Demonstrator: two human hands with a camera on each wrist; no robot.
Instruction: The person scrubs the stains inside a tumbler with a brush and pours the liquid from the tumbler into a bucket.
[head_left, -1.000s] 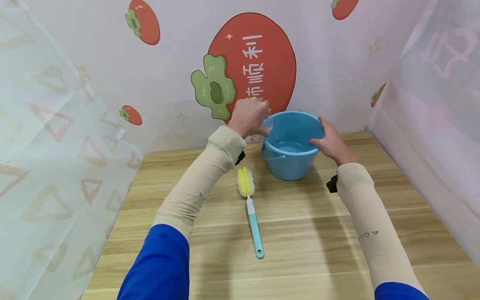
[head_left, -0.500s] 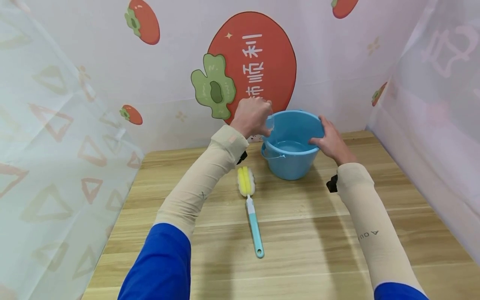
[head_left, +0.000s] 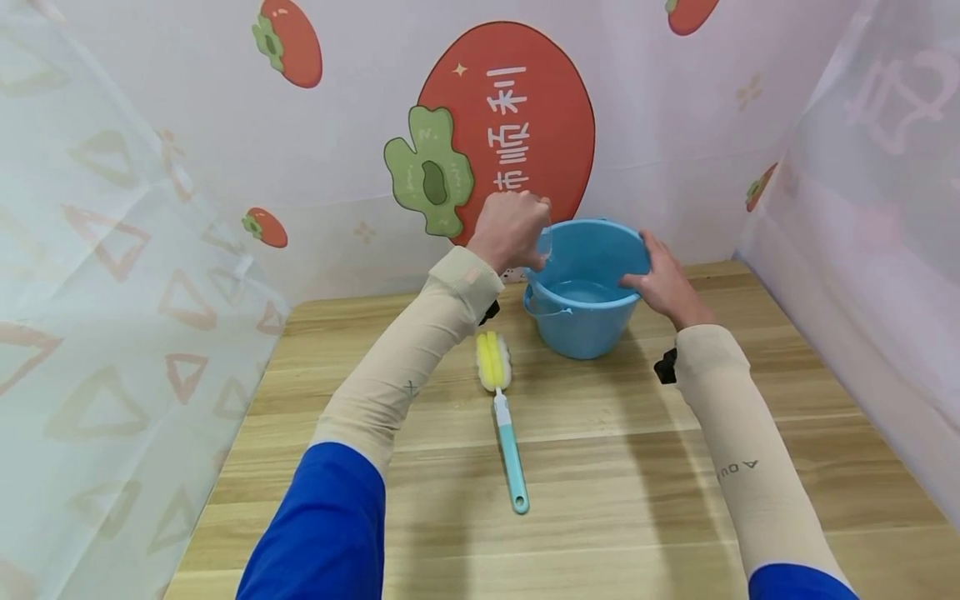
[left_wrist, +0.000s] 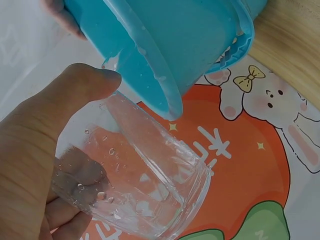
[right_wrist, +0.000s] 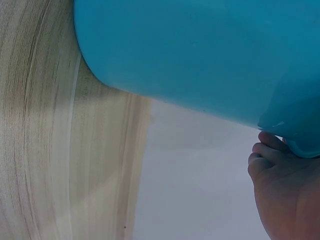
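Note:
My left hand (head_left: 510, 228) grips a clear cup (left_wrist: 150, 172) tipped over at the left rim of a blue bucket (head_left: 585, 331). Water drops cling to the cup's wall in the left wrist view, and the thumb lies near its mouth. On the bucket's right side, my right hand (head_left: 663, 283) holds the rim, thumb inside and fingers outside. Shallow water seems to lie at the bucket's bottom. A bottle brush (head_left: 512, 458) with a yellow and white sponge head and a light blue handle lies on the table in front of the bucket.
The wooden table (head_left: 315, 517) ends at a printed backdrop (head_left: 345, 125) close behind the bucket. Pale hanging sheets close off both sides. The bucket's handle (head_left: 546, 312) hangs down at its left front.
My left hand has shifted slightly to the right with the tipped cup. The right hand keeps its hold on the bucket's rim, and the brush lies as before.

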